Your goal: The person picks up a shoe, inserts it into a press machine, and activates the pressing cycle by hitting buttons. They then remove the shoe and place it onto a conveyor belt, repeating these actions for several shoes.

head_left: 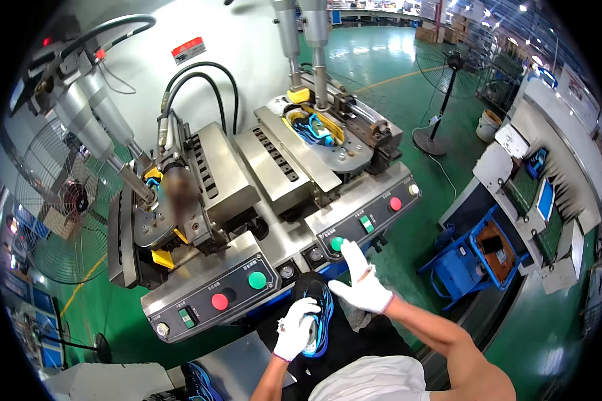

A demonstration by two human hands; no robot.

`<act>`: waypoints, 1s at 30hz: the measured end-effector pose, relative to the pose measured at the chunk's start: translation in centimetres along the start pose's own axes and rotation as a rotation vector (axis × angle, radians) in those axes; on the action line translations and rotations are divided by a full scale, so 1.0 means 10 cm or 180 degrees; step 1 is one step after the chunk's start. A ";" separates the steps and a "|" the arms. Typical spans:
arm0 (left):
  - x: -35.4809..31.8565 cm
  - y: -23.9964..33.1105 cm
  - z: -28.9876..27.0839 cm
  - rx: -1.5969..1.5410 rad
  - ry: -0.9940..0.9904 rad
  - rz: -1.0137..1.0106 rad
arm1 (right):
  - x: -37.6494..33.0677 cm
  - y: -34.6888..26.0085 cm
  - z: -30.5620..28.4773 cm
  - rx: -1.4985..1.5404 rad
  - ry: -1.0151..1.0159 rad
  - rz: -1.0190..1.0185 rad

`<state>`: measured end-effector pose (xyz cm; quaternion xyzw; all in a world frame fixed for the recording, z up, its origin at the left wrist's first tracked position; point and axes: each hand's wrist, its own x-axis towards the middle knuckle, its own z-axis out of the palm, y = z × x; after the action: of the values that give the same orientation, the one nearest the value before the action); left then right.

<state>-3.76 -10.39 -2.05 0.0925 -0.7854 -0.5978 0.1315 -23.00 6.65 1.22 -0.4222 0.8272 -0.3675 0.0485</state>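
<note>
On my lap lies a black and blue sneaker (325,319), toe pointing away from me. My left hand (296,332), in a white glove, is closed on its left side. My right hand (364,286), also gloved in white, is open with fingers stretched toward the green button (338,244) on the right control panel (380,212). Its fingertips overlap the button's edge; whether they press it I cannot tell. Above that panel, a blue and black shoe (312,129) sits in the yellow-lined clamp of the machine's right station. Part of the left station (180,190) is blurred.
The left control panel (215,291) has red and green buttons. Another blue and black shoe (201,382) lies at the lower left. To the right are a blue chair (463,267) and a conveyor (552,230) carrying a shoe. Standing fans (453,63) are on both sides.
</note>
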 end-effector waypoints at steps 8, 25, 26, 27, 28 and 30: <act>0.56 0.97 1.00 0.0285 0.0190 0.0907 | -1.66 -0.36 -0.41 0.0634 -0.0197 0.0976; 0.58 1.52 2.38 0.0756 -0.1921 0.2082 | -2.62 1.56 -3.43 -0.0633 0.5438 0.1501; 0.52 1.37 2.31 0.0931 -0.1904 0.1831 | -2.75 1.81 -3.67 -0.0930 0.5370 0.1881; 0.46 1.17 2.26 0.0866 -0.1886 0.1664 | -2.90 2.20 -3.95 -0.0660 0.5492 0.1752; 0.43 1.05 2.18 0.1034 -0.1928 0.1639 | -3.04 2.60 -4.19 -0.0364 0.5604 0.1607; 0.30 0.80 2.03 0.1152 -0.1906 0.1256 | -3.28 3.02 -4.65 -0.1650 0.4304 0.3448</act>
<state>-12.92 9.38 0.85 -0.2167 -0.8843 -0.4135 -0.0093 -40.22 68.42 7.80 0.3335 0.8215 -0.2662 -0.3783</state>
